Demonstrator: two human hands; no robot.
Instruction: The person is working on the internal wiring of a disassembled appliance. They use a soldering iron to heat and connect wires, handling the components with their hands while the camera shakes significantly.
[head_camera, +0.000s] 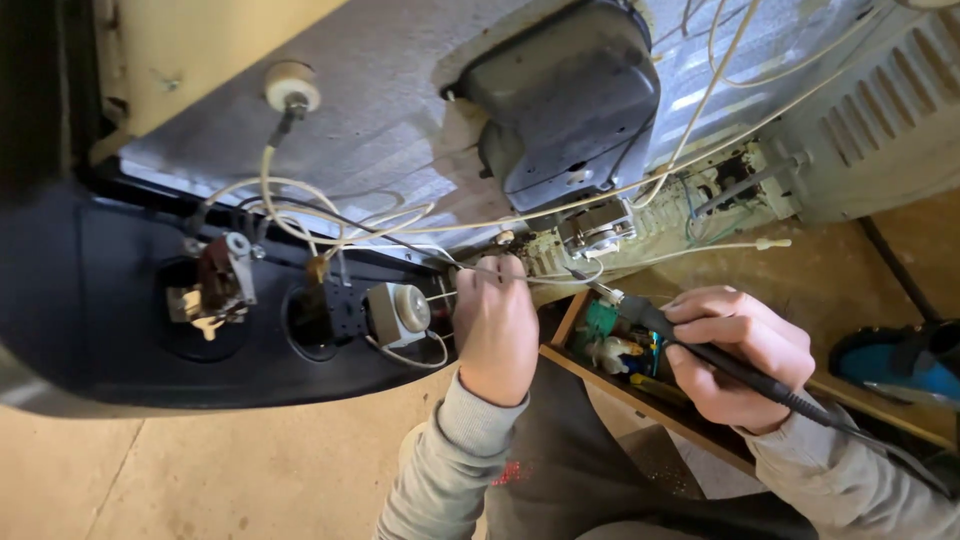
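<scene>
My left hand (495, 325) is closed around a thin white wire (560, 270) just behind the black panel (90, 300) of an opened appliance. My right hand (738, 352) grips a black soldering iron (700, 350) like a pen. Its metal tip (585, 280) points left and touches the wire near my left fingers. A round timer switch (398, 313) and a brown terminal switch (218, 283) sit in holes of the panel. Several white wires (300, 215) loop across the grey insulated body (400, 120).
A dark fan motor housing (565, 100) sits on the appliance body. A wooden tray (690, 420) with small parts lies under my right hand. A blue tool (895, 365) rests at the right. The floor is beige board (200, 470).
</scene>
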